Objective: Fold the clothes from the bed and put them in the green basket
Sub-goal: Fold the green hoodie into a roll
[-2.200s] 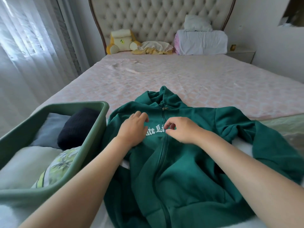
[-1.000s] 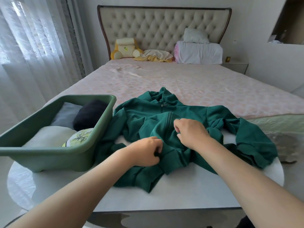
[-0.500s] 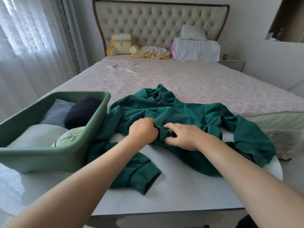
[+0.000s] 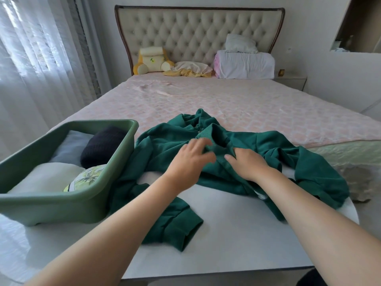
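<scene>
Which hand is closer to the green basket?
Left. The left hand is on the hoodie, right of the green basket; the right hand is farther right.

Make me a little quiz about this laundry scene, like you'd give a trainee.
1. From the person's view, the green basket stands where relative to the green hoodie? A) to its left B) to its right C) on top of it
2. True or false: the hoodie already lies inside the basket.
3. Which hands touch the hoodie?
Key: 1 A. 2 False: it lies spread on the white table. 3 Both, the left hand and the right hand.
</scene>
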### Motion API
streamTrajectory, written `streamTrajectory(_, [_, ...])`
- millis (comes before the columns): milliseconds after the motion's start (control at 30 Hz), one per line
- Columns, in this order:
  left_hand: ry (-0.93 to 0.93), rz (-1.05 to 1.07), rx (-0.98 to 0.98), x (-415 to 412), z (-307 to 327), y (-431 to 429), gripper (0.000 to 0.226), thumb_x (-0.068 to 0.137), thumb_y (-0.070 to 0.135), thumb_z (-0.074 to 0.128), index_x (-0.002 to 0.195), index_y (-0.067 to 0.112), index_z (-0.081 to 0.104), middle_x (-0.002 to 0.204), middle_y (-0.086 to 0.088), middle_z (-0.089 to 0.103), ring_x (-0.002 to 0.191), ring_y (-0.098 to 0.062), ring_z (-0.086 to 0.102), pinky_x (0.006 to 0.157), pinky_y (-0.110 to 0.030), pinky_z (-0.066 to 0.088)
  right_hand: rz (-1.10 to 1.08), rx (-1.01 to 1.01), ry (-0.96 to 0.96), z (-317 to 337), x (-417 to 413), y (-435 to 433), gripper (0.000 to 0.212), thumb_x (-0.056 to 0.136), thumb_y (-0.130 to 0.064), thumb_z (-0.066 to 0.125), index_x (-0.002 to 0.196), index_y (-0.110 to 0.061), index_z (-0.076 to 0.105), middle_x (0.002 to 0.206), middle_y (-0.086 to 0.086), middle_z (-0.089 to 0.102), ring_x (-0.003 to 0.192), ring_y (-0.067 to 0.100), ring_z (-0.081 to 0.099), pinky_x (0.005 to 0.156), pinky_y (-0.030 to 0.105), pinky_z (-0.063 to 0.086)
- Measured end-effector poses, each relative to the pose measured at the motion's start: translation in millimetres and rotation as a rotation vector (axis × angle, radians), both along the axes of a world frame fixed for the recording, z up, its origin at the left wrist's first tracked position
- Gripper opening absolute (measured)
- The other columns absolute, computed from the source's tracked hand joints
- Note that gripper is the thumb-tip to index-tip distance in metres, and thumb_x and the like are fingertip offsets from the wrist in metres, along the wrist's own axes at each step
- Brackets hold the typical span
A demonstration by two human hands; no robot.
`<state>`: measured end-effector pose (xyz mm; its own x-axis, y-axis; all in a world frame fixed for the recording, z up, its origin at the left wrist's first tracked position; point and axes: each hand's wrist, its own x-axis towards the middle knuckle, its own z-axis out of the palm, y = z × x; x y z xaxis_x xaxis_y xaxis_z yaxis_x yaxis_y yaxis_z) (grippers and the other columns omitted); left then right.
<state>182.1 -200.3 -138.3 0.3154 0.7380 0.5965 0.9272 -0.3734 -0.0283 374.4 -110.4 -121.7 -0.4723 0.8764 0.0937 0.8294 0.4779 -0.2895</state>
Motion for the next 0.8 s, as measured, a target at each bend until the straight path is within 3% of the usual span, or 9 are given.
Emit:
streamTrajectory(67, [0.217, -0.101, 0.006, 7, -6, 2, 0.037, 0.079, 0.001, 0.062, 0.109, 0.023, 0.063, 0.133, -0.004, 0.050, 0.110, -0.024, 0.051, 0.082, -0.041, 0.049, -0.016, -0.034, 0.036, -3, -2, 3, 0.048, 0.105, -0.051, 0.031, 0.102, -0.013, 0.060, 0.114, 0.010, 0.065, 0.109, 0.032, 0.058, 0.086, 0.041, 0.044])
streamTrajectory(133, [0.280, -0.083, -0.063, 15, -11, 7, 0.048, 0.082, 0.015, 0.068, 0.127, 0.024, 0.057, 0.144, -0.001, 0.046, 0.118, -0.022, 0.050, 0.086, -0.039, 0.049, -0.021, -0.093, 0.088, -3, -3, 6, 0.048, 0.106, -0.046, 0.028, 0.106, -0.012, 0.063, 0.115, 0.012, 0.063, 0.113, 0.034, 0.057, 0.091, 0.041, 0.043])
streamTrajectory(233, [0.317, 0.030, -0.111, 17, -15, 14, 0.070, 0.085, 0.034, 0.070, 0.147, 0.026, 0.038, 0.158, -0.001, 0.031, 0.122, -0.021, 0.049, 0.089, -0.035, 0.048, 0.007, -0.203, 0.152, -2, 3, 15, 0.039, 0.105, -0.033, 0.026, 0.078, -0.023, 0.052, 0.099, 0.007, 0.062, 0.097, 0.031, 0.056, 0.081, 0.037, 0.038])
streamTrajectory(367, [0.358, 0.100, -0.177, 16, -5, 19, 0.069, 0.096, 0.039, 0.057, 0.155, 0.031, 0.021, 0.161, 0.001, 0.026, 0.099, -0.021, 0.062, 0.073, -0.034, 0.049, -0.001, -0.256, 0.215, -4, 12, 21, 0.037, 0.102, -0.028, 0.031, 0.075, -0.012, 0.049, 0.084, 0.008, 0.058, 0.085, 0.029, 0.055, 0.072, 0.037, 0.038])
streamTrajectory(500, [0.442, 0.108, -0.199, 13, 1, 21, 0.048, 0.100, 0.029, 0.049, 0.147, 0.033, 0.039, 0.115, 0.002, 0.057, 0.090, -0.022, 0.063, 0.075, -0.032, 0.042, -0.055, -0.073, 0.183, -6, 13, 17, 0.039, 0.105, -0.035, 0.034, 0.073, -0.015, 0.045, 0.080, 0.005, 0.058, 0.077, 0.027, 0.052, 0.066, 0.036, 0.037])
streamTrajectory(600, [0.206, 0.072, -0.244, 3, 20, 18, 0.039, 0.089, 0.021, 0.041, 0.115, 0.030, 0.069, 0.098, 0.005, 0.056, 0.087, -0.023, 0.059, 0.075, -0.037, 0.047, -0.057, 0.224, -0.003, -4, 16, 12, 0.019, 0.104, -0.029, 0.044, 0.105, -0.015, 0.057, 0.105, 0.009, 0.065, 0.087, 0.031, 0.059, 0.071, 0.038, 0.044])
streamTrajectory(667, [-0.081, 0.055, -0.263, -4, 41, 9, 0.032, 0.083, 0.018, 0.042, 0.090, 0.022, 0.073, 0.094, 0.009, 0.053, 0.083, -0.017, 0.055, 0.073, -0.035, 0.049, 0.023, 0.390, -0.006, -5, 14, 9, 0.036, 0.093, -0.012, 0.056, 0.128, -0.016, 0.050, 0.115, 0.011, 0.057, 0.093, 0.033, 0.059, 0.073, 0.039, 0.045])
streamTrajectory(733, [-0.324, 0.051, -0.275, -12, 62, 0, 0.025, 0.082, 0.014, 0.043, 0.072, 0.022, 0.065, 0.095, 0.011, 0.052, 0.084, -0.013, 0.053, 0.074, -0.030, 0.046, 0.115, 0.496, 0.121, 0, 7, -1, 0.038, 0.084, 0.001, 0.057, 0.117, -0.016, 0.049, 0.107, 0.009, 0.049, 0.082, 0.030, 0.053, 0.062, 0.037, 0.039])
streamTrajectory(800, [-0.537, 0.100, -0.271, -20, 75, -9, 0.027, 0.083, 0.012, 0.041, 0.072, 0.020, 0.065, 0.098, 0.014, 0.054, 0.090, -0.012, 0.055, 0.078, -0.027, 0.044, 0.242, 0.484, 0.286, 10, -2, -17, 0.020, 0.087, -0.003, 0.057, 0.099, -0.018, 0.052, 0.092, -0.001, 0.051, 0.071, 0.025, 0.051, 0.056, 0.035, 0.036])
